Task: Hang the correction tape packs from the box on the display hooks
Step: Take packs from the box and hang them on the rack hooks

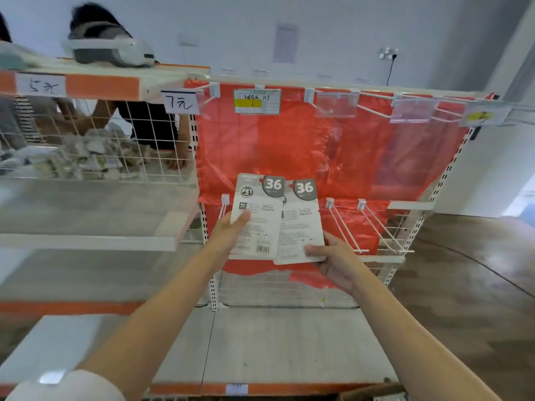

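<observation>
The left hand (228, 230) grips 1 correction tape pack (254, 215) by its lower left side, thumb laid across the printed face, the fingers hidden behind the card. The right hand (333, 261) holds a second pack (301, 224) at its bottom right corner, thumb on the front. The 2 packs are upright, side by side, the right one overlapping the edge of the left; each shows a grey badge with "36" at the top. Both are raised in front of the lower row of display hooks (344, 227), against the red plastic sheet (318, 154) that backs the rack. Whether either pack is already on a hook cannot be told, because the cards cover that spot.

White double-wire hooks stick out toward the viewer to the right of the packs, bare. An upper row of hooks (373, 111) carries clear tag holders and a yellow-striped price label (257, 102). To the left, a handwritten tag (181, 103) reads "7元" and another "5元". A wire basket (86, 157) on the far left holds a heap of small grey-white packets. Beyond it another person (139, 123) leans over the far side of the shelving. A grey shelf board (275, 345) lies near, beneath the arms.
</observation>
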A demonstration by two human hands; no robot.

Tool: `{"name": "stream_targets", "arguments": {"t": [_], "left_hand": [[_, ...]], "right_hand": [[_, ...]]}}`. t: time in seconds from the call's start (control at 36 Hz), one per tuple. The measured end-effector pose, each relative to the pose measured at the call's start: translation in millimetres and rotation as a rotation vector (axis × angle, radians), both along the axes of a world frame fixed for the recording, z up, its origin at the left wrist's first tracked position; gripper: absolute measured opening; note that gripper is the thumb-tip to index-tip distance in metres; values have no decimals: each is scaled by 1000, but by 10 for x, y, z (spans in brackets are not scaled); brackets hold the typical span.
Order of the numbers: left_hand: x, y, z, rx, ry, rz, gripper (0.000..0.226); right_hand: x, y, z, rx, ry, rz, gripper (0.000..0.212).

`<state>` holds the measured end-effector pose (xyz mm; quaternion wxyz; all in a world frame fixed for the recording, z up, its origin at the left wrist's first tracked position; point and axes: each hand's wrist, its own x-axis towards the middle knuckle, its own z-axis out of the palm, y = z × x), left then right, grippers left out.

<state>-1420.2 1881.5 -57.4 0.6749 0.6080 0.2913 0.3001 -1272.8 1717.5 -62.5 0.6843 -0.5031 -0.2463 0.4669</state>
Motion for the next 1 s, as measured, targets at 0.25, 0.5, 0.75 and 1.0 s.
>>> {"name": "stream_targets", "arguments": {"t": [0.25, 0.5, 0.75, 1.0], "left_hand": [[19, -115, 48, 40, 19, -65, 18], [34, -172, 10, 262, 148, 0, 40], [140, -348, -13, 338, 18, 78, 44], [211, -546, 90, 55, 21, -143, 63]], "right_hand": [[5, -31, 9, -62, 37, -55, 54], [-53, -49, 54, -59, -165, -112, 60], [-301, 10, 159, -10, -356, -39, 65], [-421, 87, 243, -26, -324, 81, 59]]}}
